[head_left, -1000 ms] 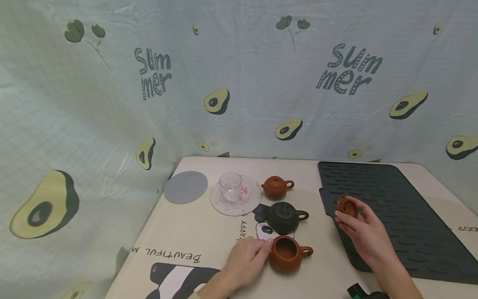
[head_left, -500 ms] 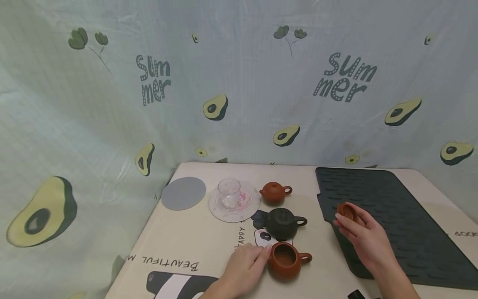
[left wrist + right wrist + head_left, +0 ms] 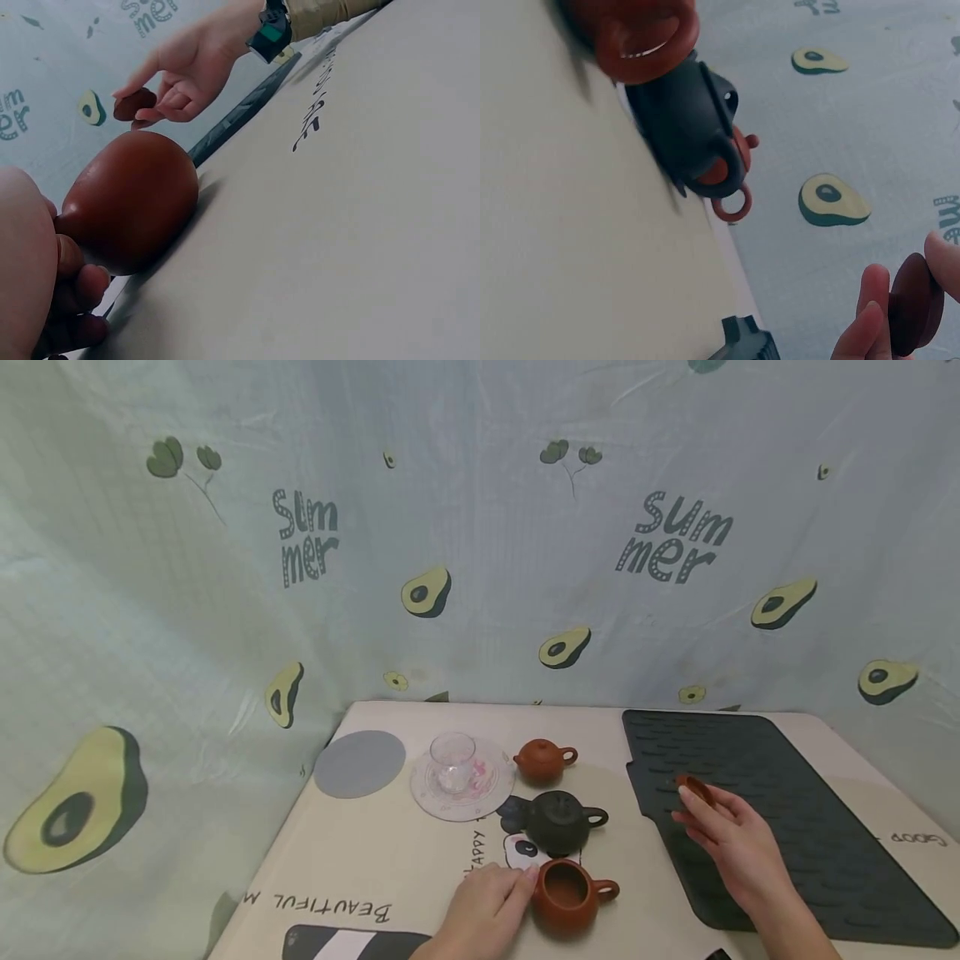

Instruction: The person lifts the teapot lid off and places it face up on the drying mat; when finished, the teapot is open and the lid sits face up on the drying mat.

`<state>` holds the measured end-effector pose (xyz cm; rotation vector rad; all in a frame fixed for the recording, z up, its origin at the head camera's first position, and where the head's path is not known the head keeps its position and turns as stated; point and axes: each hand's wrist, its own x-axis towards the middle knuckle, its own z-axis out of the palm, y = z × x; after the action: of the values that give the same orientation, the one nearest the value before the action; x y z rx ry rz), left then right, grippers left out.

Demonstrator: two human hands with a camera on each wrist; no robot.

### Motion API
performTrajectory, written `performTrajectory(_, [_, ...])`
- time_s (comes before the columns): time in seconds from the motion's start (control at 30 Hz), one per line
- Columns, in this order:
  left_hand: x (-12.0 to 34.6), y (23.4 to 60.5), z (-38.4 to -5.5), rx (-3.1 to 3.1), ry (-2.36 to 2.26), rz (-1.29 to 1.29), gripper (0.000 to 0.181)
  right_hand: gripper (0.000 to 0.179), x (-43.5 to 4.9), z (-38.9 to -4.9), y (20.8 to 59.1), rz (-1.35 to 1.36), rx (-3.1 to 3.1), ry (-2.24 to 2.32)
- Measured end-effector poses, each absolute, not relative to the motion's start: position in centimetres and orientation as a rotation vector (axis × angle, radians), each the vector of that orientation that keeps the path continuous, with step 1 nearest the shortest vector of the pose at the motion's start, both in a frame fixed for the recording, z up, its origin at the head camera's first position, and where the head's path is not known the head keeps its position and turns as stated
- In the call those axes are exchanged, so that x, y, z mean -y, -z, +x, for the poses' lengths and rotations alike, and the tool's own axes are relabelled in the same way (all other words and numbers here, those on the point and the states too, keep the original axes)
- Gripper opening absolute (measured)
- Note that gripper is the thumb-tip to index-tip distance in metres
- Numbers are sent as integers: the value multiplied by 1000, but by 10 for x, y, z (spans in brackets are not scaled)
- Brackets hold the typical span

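My left hand [image 3: 482, 910] pinches the spout side of a lidless reddish-brown clay teapot [image 3: 566, 917], which stands on the table with its handle toward the right. In the left wrist view, curled fingers [image 3: 88, 289] meet the spout of that teapot [image 3: 139, 199]. Raised over the dark mat, my right hand [image 3: 738, 852] holds a small brown teapot lid [image 3: 696, 788], tilted on edge between thumb and fingers. The right wrist view shows this lid [image 3: 915, 307] from the side. Just behind the open pot sits a black lidded teapot [image 3: 558, 821].
A small orange-brown lidded teapot [image 3: 542, 762] stands at the back. Left of it, a clear glass cup [image 3: 453, 763] rests on a patterned round plate [image 3: 435, 807], beside a grey oval disc [image 3: 360, 764]. A ridged dark mat [image 3: 720, 739] covers the right side. An avocado-print curtain [image 3: 450, 527] hangs behind.
The scene has slid down in the head view as the camera tilts up. In my right hand the lid has turned more edge-on. My left hand keeps its place on the teapot.
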<state>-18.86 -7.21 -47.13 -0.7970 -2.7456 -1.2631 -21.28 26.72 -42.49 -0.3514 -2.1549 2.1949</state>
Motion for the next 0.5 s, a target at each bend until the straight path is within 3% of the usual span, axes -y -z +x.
performTrajectory(0.5, [71,478,-190,2661,1254,-814,47,90,-294,-218,427,-333,2375,-1945])
